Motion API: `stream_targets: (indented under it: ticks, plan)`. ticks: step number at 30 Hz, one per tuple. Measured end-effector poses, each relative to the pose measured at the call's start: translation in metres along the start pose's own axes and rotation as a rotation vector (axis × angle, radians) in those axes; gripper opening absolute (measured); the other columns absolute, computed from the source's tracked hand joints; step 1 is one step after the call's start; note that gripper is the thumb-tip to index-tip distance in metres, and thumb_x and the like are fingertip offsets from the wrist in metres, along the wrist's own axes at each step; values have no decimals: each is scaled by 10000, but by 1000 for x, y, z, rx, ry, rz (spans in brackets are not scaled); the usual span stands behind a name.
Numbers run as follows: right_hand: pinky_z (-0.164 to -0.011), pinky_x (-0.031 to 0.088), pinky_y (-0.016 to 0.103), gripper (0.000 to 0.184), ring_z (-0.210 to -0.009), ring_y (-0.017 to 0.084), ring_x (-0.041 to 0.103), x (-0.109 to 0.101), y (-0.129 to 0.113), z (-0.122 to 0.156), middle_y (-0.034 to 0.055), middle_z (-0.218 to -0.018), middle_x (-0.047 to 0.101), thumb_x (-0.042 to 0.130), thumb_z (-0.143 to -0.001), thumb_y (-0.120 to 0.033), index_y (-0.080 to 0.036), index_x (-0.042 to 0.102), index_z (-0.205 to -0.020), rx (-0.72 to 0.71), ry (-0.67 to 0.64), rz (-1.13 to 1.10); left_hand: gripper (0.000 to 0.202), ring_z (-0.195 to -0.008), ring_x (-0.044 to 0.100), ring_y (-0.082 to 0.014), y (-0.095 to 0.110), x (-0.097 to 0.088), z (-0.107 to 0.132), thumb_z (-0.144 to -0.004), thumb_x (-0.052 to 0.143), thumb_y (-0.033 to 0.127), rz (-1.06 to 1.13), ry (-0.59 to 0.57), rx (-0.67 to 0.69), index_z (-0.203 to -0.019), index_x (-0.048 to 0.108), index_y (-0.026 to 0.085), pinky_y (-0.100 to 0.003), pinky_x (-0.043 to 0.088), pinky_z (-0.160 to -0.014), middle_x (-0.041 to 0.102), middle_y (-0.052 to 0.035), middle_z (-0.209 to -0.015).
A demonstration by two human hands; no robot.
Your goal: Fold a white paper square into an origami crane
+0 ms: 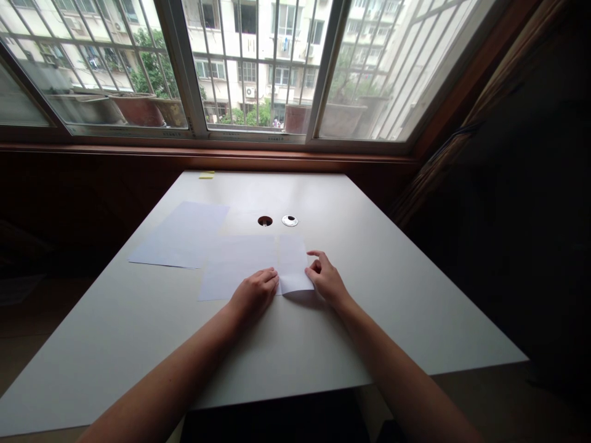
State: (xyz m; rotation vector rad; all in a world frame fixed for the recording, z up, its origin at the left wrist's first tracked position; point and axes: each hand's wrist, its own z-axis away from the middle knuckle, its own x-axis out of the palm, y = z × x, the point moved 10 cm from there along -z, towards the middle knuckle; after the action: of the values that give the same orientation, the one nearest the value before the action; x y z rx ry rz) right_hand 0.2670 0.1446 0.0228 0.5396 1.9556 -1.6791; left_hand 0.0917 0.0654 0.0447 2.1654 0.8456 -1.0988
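A white sheet of paper (244, 255) lies on the white table (406, 320), with a vertical crease line right of its middle. My left hand (256, 289) rests on the sheet's near part beside that crease, fingers together and laid on the paper. At the right edge, my right hand (325, 277) has the paper between thumb and curled fingers, its index finger stretched out. The near right corner of the sheet bows up off the table and casts a shadow. More white paper (178, 234) lies flat to the left, next to the creased sheet.
Beyond the sheet are a round cable hole (265, 221) and a silver ring cover (290, 220). Yellow tape (207, 175) sticks to the table's far edge. A barred window (258, 67) and its wooden sill (207, 151) stand behind the table.
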Motion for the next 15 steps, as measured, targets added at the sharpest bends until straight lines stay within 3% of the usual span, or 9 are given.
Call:
stream_targets:
  ticks: [15]
  plan:
    - [-705, 428, 283, 441, -671, 163, 579, -3, 0, 2, -58, -704, 601, 524, -804, -262, -264, 518, -1245, -19, 25, -20, 218, -1132, 657, -232, 1, -3, -1, -971, 489, 120, -19, -7, -6, -1081, 674, 157, -379, 564, -1011, 701, -98, -1131]
